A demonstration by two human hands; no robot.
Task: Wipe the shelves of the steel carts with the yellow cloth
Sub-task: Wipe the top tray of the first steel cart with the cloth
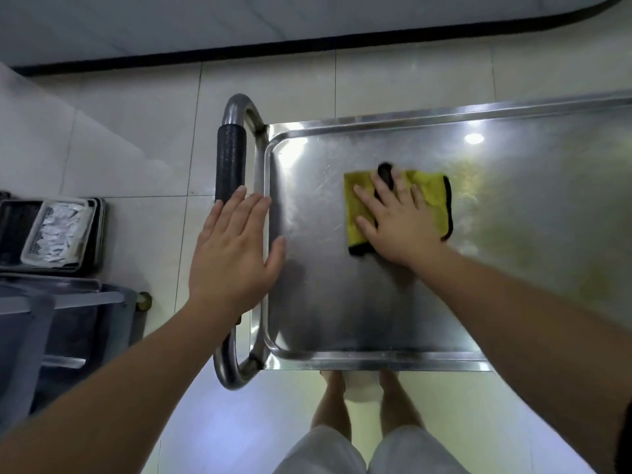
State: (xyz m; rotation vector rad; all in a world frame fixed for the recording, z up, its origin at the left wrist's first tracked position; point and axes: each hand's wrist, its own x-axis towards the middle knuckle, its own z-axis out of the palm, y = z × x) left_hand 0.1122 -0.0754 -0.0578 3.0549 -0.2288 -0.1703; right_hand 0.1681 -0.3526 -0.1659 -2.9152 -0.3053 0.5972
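The right hand [398, 220], fingers spread flat, presses the yellow cloth [429, 196] onto the steel cart's top shelf [342, 302]. The left hand [236, 254] is open with straight fingers, over the cart handle [231, 162].

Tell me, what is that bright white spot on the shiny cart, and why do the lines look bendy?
Head view: the white spot is glare from a light, mirrored in the steel shelf. The wide-angle lens bends the wall's black strip. The yellow cloth under the right hand looks slightly blurred.
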